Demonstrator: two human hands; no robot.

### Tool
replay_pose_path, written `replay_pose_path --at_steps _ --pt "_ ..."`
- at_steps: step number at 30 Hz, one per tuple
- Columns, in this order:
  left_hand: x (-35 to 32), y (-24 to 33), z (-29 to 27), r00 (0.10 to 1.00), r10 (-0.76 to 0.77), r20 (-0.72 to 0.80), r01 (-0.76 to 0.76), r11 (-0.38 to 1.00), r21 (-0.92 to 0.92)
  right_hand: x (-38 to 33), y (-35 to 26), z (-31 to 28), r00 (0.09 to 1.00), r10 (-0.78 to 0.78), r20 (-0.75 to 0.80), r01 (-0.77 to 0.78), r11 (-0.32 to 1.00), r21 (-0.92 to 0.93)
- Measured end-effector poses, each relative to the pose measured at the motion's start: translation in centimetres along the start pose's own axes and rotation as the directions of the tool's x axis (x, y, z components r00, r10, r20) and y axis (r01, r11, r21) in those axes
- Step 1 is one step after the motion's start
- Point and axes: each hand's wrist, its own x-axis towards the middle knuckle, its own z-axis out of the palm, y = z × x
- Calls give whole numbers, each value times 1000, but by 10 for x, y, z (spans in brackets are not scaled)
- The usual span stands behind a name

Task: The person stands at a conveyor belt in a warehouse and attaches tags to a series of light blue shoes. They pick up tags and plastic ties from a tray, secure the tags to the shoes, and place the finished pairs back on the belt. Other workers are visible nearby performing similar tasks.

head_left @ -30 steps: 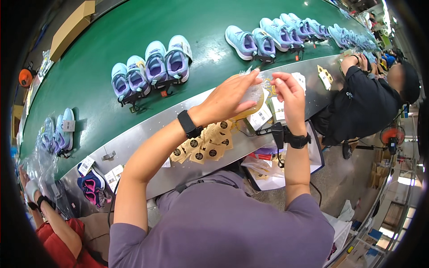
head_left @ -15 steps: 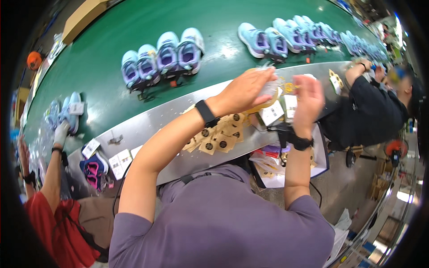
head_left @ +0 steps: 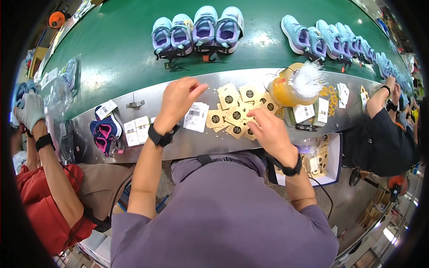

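Observation:
My left hand [head_left: 178, 100] hovers over the metal edge of the bench, fingers loosely bent and apart, with nothing visible in it. Just right of it lies a stack of white barcode labels [head_left: 195, 117]. My right hand [head_left: 270, 131] reaches over a spread pile of small tan square packets [head_left: 236, 115] with dark round marks. Its fingers are apart at the pile's right side; I see nothing gripped, though the fingertips partly cover the packets. Behind that hand stands a yellow tub [head_left: 282, 91] topped with a bunch of clear plastic fasteners [head_left: 307, 80].
Light blue shoes [head_left: 205, 29] stand in rows on the green bench [head_left: 263, 49]. Label stacks [head_left: 136, 129] and navy-pink shoes [head_left: 106, 131] lie left. Yellow rings [head_left: 332, 100] lie right; an open box [head_left: 333, 165] sits below. Co-workers flank me; one's gloved hand [head_left: 30, 111] holds a shoe.
Both hands have come away from the fasteners at the tub. My left hand moved left beside the barcode labels; my right hand came down to the packets. The view has shifted.

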Motion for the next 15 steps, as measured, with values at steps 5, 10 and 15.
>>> replay_pose_path --at_steps 5,10,15 --pt "-44 -19 23 994 -78 -77 100 931 352 15 18 34 1000 -5 -4 4 955 -296" --pt "-38 -12 23 958 -288 7 284 948 145 21 23 32 991 133 11 -128 971 -202" --pt "-45 -38 25 963 -250 104 269 850 -452 19 26 2 926 350 144 -375 901 218"
